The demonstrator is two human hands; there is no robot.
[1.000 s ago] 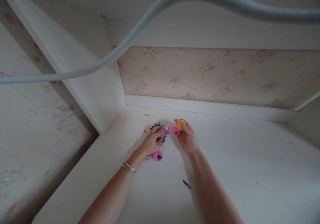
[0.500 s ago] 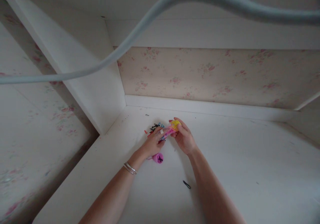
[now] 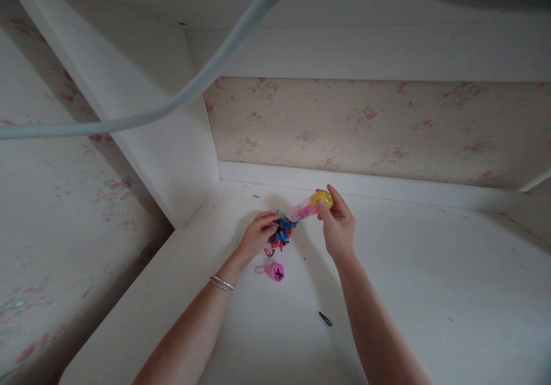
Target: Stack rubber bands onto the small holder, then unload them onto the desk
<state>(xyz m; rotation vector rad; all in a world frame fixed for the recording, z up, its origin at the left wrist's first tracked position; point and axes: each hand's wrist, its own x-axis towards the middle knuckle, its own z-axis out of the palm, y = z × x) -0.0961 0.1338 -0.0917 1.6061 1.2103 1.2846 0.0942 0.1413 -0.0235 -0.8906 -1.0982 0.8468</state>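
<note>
My right hand [image 3: 338, 227] is closed around a small clear tube [image 3: 310, 206] with a yellow end, tilted with its mouth down to the left; pink bits show inside it. My left hand [image 3: 257, 234] is curled below that mouth, fingers pinched on a tangled clump of small blue, red and pink elastic bands [image 3: 281, 233]. Both hands hover just above the white desk top [image 3: 408, 293], near its back left corner. A silver bangle sits on my left wrist.
A pink round cap with a loop [image 3: 274, 271] lies on the desk below my left hand. A small black clip [image 3: 325, 319] lies nearer me. A white side panel [image 3: 142, 121] stands left, floral wallpaper behind. A grey cable [image 3: 206, 75] hangs across the top.
My right hand has lifted the tube up and to the right. A clump of coloured bands now hangs out between the tube's mouth and my left hand.
</note>
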